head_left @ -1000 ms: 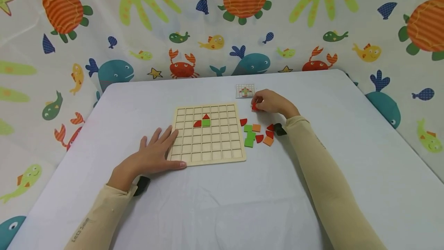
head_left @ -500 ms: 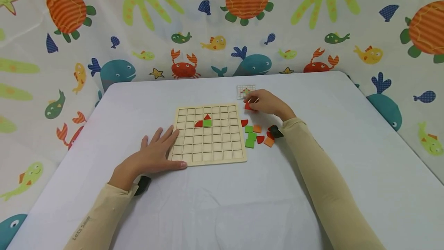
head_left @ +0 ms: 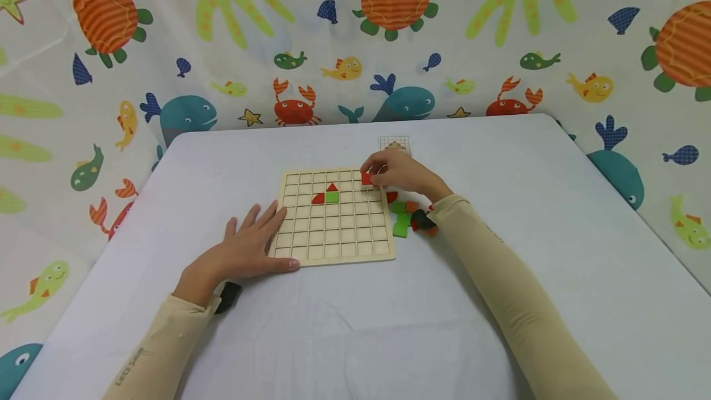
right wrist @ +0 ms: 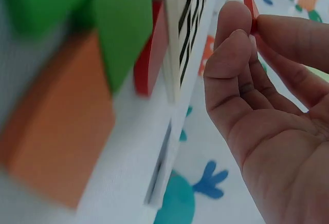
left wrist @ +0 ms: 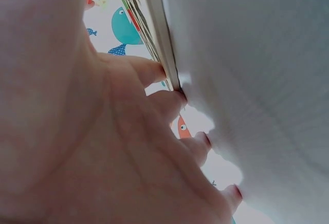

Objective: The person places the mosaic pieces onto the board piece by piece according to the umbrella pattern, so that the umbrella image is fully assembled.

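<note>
Between thumb and fingertips my right hand [head_left: 408,173] pinches a small red tile [head_left: 366,178], over the far right corner of the wooden grid board [head_left: 333,236]. The right wrist view shows the held red tile [right wrist: 250,9] nearly edge-on; its full shape is hard to tell. My left hand [head_left: 244,250] lies with fingers spread at the board's left edge, thumb on the near corner. In the left wrist view, fingers [left wrist: 167,103] touch the board's side. A red triangle [head_left: 332,187], a green square [head_left: 331,197] and a red quarter-circle [head_left: 318,199] sit together on the grid.
Right of the board lie loose green tiles [head_left: 400,227], an orange tile [head_left: 411,207] and a red quarter-circle [head_left: 392,197]; my right wrist partly covers others. Behind the right hand is a small pattern card [head_left: 395,140], partly hidden. White cloth [head_left: 344,332] covers the table.
My right hand has carried the red tile leftward, from beside the pattern card to above the board's far right corner. The left hand has stayed in place.
</note>
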The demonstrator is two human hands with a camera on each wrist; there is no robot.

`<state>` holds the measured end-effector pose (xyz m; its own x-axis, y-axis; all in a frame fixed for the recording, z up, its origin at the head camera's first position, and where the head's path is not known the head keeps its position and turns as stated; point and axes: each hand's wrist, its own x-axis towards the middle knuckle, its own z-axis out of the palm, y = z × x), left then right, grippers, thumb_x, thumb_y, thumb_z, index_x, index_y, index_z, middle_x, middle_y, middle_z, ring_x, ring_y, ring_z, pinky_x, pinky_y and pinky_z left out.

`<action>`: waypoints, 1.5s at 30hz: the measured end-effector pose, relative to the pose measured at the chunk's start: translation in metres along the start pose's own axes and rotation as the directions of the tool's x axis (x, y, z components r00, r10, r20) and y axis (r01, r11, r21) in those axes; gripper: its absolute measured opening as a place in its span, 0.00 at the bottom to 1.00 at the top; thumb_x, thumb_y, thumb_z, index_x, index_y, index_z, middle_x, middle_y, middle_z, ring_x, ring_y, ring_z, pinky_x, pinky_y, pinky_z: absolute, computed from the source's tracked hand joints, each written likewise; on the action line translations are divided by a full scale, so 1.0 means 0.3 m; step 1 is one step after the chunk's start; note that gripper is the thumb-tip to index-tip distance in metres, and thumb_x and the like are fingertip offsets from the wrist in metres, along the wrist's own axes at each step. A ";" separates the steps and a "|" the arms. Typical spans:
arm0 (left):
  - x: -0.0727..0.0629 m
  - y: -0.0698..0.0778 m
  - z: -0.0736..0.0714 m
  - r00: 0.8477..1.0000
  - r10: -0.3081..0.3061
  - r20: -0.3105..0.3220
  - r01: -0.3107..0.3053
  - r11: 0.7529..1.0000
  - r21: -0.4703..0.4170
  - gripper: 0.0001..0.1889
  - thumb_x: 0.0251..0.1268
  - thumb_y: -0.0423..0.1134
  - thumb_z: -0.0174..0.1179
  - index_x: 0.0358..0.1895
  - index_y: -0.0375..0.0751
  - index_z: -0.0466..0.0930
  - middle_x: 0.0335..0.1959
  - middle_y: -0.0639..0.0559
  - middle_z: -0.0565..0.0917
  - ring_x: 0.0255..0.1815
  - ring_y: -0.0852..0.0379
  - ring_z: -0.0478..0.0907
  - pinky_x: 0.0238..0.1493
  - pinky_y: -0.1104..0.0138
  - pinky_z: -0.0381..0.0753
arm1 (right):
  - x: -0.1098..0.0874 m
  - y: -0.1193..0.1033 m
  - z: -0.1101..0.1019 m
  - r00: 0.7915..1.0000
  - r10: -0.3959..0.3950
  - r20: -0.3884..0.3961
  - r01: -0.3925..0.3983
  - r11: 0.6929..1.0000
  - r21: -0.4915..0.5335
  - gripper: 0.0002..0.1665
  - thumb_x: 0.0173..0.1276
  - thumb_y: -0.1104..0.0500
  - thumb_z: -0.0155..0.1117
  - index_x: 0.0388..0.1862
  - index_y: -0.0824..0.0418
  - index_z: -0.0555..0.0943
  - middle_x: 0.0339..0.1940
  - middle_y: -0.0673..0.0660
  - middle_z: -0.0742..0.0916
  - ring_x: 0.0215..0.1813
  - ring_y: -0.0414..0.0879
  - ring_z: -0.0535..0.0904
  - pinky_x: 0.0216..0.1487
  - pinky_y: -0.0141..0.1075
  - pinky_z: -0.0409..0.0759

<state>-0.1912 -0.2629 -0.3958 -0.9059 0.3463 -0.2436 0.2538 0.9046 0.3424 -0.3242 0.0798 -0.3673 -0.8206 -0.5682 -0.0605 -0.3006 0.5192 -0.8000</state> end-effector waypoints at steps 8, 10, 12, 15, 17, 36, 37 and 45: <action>0.004 0.001 -0.002 1.000 -0.004 0.011 0.004 1.000 -0.013 0.65 0.59 0.74 0.69 0.88 0.39 0.47 0.89 0.35 0.44 0.86 0.26 0.33 0.74 0.26 0.29 | 0.013 -0.037 0.062 0.999 -0.003 0.046 0.005 0.999 -0.045 0.17 0.73 0.67 0.66 0.59 0.65 0.86 0.48 0.58 0.88 0.52 0.54 0.80 0.57 0.43 0.80; 0.005 0.002 -0.004 1.000 -0.005 0.015 0.005 1.000 -0.015 0.65 0.59 0.75 0.69 0.88 0.39 0.47 0.89 0.35 0.43 0.86 0.26 0.32 0.74 0.26 0.29 | 0.012 -0.042 0.073 0.999 -0.011 0.050 0.014 0.998 -0.059 0.16 0.73 0.67 0.67 0.57 0.64 0.87 0.47 0.58 0.88 0.52 0.53 0.80 0.56 0.43 0.80; 0.003 0.001 -0.006 1.000 -0.006 0.014 0.007 1.000 -0.012 0.65 0.59 0.75 0.69 0.88 0.39 0.47 0.89 0.36 0.43 0.86 0.26 0.32 0.74 0.25 0.29 | 0.017 -0.047 0.084 0.998 -0.018 0.055 0.022 0.998 -0.066 0.15 0.73 0.67 0.68 0.56 0.64 0.87 0.46 0.58 0.88 0.50 0.53 0.81 0.54 0.42 0.80; 0.000 -0.002 -0.008 1.000 -0.008 0.010 0.009 1.000 -0.009 0.65 0.58 0.74 0.69 0.88 0.39 0.48 0.89 0.35 0.44 0.86 0.25 0.33 0.74 0.25 0.30 | 0.025 -0.051 0.098 0.997 -0.028 0.074 0.033 0.997 -0.072 0.13 0.74 0.66 0.68 0.55 0.64 0.88 0.43 0.57 0.88 0.46 0.51 0.82 0.50 0.40 0.81; 0.000 -0.004 -0.008 1.000 -0.008 0.009 0.008 1.000 -0.006 0.65 0.58 0.74 0.69 0.88 0.38 0.48 0.89 0.35 0.44 0.86 0.25 0.33 0.74 0.25 0.30 | 0.034 -0.050 0.105 0.996 -0.023 0.089 0.030 0.997 -0.074 0.12 0.75 0.66 0.66 0.54 0.65 0.88 0.41 0.57 0.89 0.41 0.50 0.83 0.46 0.39 0.83; 0.010 -0.012 -0.003 1.000 -0.020 0.018 0.020 1.000 -0.004 0.66 0.58 0.76 0.68 0.88 0.40 0.47 0.89 0.37 0.43 0.86 0.27 0.31 0.75 0.26 0.28 | 0.078 -0.094 0.131 0.993 0.056 0.104 -0.026 0.964 -0.266 0.04 0.75 0.64 0.67 0.37 0.62 0.85 0.31 0.55 0.88 0.29 0.46 0.82 0.38 0.38 0.81; 0.009 -0.011 -0.004 1.000 -0.022 0.018 0.022 1.000 -0.004 0.66 0.58 0.76 0.69 0.88 0.40 0.47 0.89 0.37 0.43 0.86 0.27 0.31 0.75 0.26 0.28 | 0.081 -0.094 0.134 0.994 0.046 0.103 -0.016 0.960 -0.280 0.05 0.75 0.63 0.67 0.37 0.62 0.84 0.32 0.55 0.88 0.28 0.46 0.82 0.39 0.38 0.81; 0.001 -0.004 -0.007 0.999 -0.023 0.023 0.024 1.000 -0.008 0.65 0.58 0.75 0.69 0.88 0.40 0.48 0.89 0.36 0.43 0.86 0.27 0.32 0.75 0.26 0.28 | 0.084 -0.108 0.147 0.994 0.025 0.102 0.016 0.924 -0.382 0.08 0.78 0.61 0.68 0.36 0.62 0.83 0.34 0.56 0.86 0.33 0.47 0.79 0.43 0.40 0.78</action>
<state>-0.1923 -0.2643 -0.3942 -0.9036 0.3306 -0.2725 0.2297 0.9107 0.3433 -0.3137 0.0207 -0.3693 -0.7743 -0.6169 -0.1412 -0.4762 0.7150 -0.5119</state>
